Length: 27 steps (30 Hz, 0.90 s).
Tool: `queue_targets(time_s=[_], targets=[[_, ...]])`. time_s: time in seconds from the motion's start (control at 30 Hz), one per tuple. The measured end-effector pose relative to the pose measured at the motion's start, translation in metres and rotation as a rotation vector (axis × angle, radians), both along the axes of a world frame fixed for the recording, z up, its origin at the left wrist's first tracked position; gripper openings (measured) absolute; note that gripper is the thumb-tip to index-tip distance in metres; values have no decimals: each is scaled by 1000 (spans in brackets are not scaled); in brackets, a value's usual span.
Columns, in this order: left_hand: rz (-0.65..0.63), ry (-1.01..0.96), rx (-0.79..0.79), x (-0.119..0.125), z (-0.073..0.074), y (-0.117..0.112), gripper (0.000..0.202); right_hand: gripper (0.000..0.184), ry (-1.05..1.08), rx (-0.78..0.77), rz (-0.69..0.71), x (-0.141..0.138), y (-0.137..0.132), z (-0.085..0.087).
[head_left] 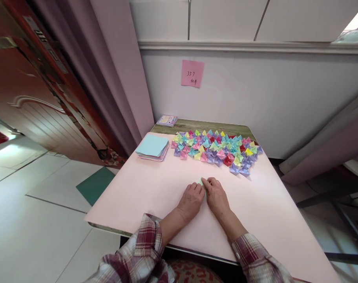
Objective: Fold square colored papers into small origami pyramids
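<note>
Near the front middle of the table, my left hand (192, 199) and my right hand (216, 195) meet over a small piece of light green paper (200, 182). Both hands have curled fingers pressed on it, the left from its left side and the right from its right. Most of the paper lies hidden under the fingers, so its folded shape cannot be made out. Beyond the hands spreads a cluster of small folded paper pieces (208, 147) in blue, purple, pink, yellow, green and red. To the left sits a stack of square paper sheets (152, 145), light blue on top.
A pale pink cover (132, 198) lies over the wooden table (185, 125). Small printed packs (167, 120) rest at the back left corner. A pink note (192, 73) is stuck on the wall behind. On the floor at left lies a dark green sheet (95, 184).
</note>
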State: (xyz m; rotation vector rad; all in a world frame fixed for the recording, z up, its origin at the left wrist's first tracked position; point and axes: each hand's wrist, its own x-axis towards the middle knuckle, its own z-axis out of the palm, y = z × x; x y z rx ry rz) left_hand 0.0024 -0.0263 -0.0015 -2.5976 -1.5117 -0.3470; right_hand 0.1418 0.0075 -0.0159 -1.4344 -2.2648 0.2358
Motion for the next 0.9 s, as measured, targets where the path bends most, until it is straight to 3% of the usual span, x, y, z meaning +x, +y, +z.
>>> queue_targets(time_s=[0.17,0.27,0.47,0.6,0.7,0.9], targets=[[9,-87,-43,-4,1,0,27,39,40,-133,-78,0,9,8],[11,-211,-74,-9,0,0,31,29,80,-262,-167,6,17,16],[-8,-468,-110,-14,-5,4,37,12,-23,-381,-285,8,30,34],[151,-680,-206,-18,-8,18,36,16,-56,-445,-348,4,35,41],[278,-676,-319,-24,-6,34,42,14,-31,-471,-350,5,31,43],[221,-584,-418,-36,7,51,29,18,95,-420,-261,12,13,44]])
